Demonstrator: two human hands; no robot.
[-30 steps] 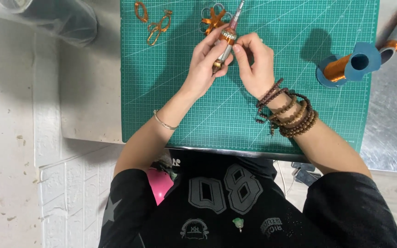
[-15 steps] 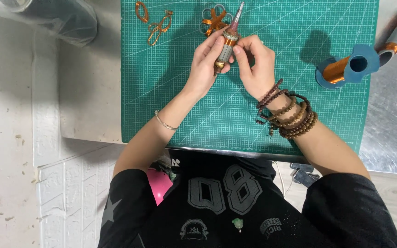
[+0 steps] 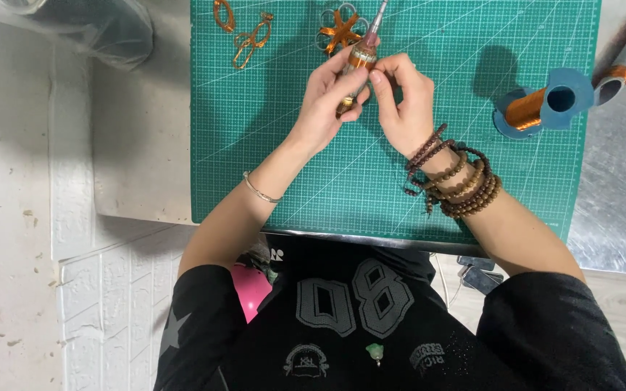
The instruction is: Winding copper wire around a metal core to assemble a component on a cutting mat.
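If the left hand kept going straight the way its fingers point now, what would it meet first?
Judging loosely, the left hand, gripping the slim tool, points up-right; the orange wire flower on the green cutting mat lies first in line. Depth is unclear.

Slim pen-like hand tool (image 3: pixel 360 64): copper wire wound around mid-body, metal tip pointing up-right. You hold it tilted above green cutting mat (image 3: pixel 269 145), near mat's top edge.

Packaging: one clear plastic bag (image 3: pixel 88 29), crumpled, top left beside the green cutting mat (image 3: pixel 269 166). Labels, signs, screens: none.
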